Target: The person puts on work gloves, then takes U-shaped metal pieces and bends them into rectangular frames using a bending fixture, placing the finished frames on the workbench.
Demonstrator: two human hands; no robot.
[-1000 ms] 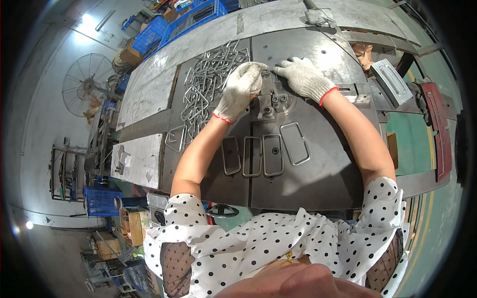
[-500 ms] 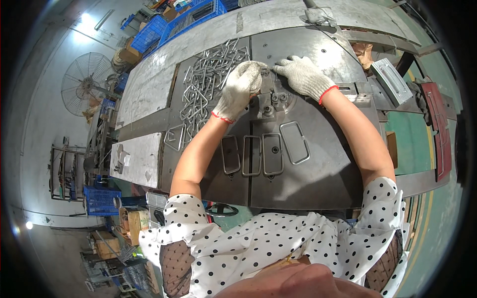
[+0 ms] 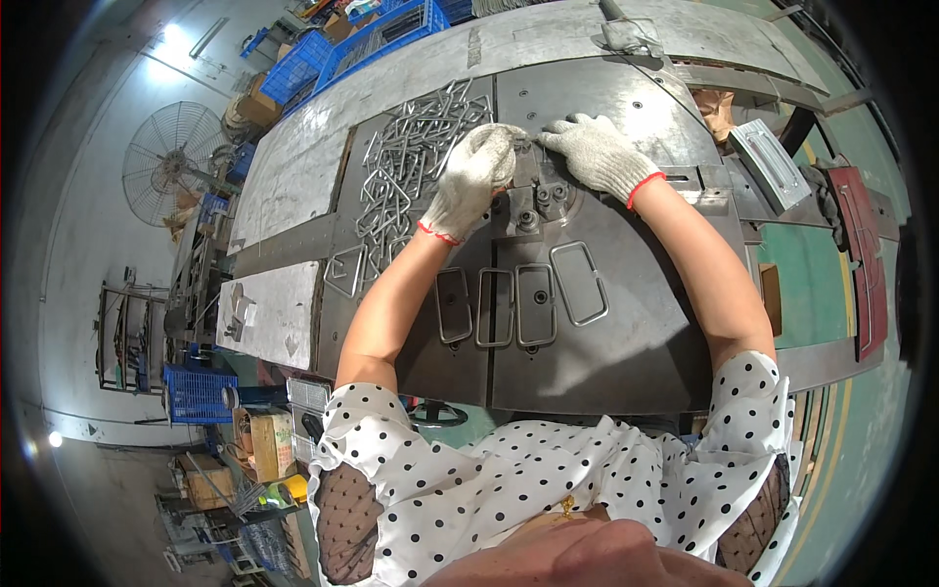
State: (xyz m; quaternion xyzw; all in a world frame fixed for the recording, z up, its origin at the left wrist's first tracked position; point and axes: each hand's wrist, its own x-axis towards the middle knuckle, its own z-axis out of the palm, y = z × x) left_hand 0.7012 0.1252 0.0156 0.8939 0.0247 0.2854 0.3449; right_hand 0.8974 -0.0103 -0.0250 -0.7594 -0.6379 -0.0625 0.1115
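My left hand (image 3: 471, 178), in a white knitted glove with a red cuff, is closed at the left side of a metal bending fixture (image 3: 528, 201). What it grips is hidden under the fingers. My right hand (image 3: 601, 155), gloved alike, lies palm down across from it, with fingers apart and pointing at the fixture's far end. A small gap separates the two hands. On the near side of the fixture, several rectangular wire loops (image 3: 495, 342) lie in a row. Bent metal rods (image 3: 401, 147) are heaped beside my left hand.
The steel worktable (image 3: 626, 333) carries everything. Blue crates (image 3: 377, 44) stand beyond its far left edge. A slotted metal block (image 3: 699, 184) sits right of my right wrist. Farther right is a silver box (image 3: 771, 161). A fan (image 3: 171, 161) stands at far left.
Both hands hold nearly the same place at the fixture. The right hand has shifted very slightly; loops and rod pile stay put.
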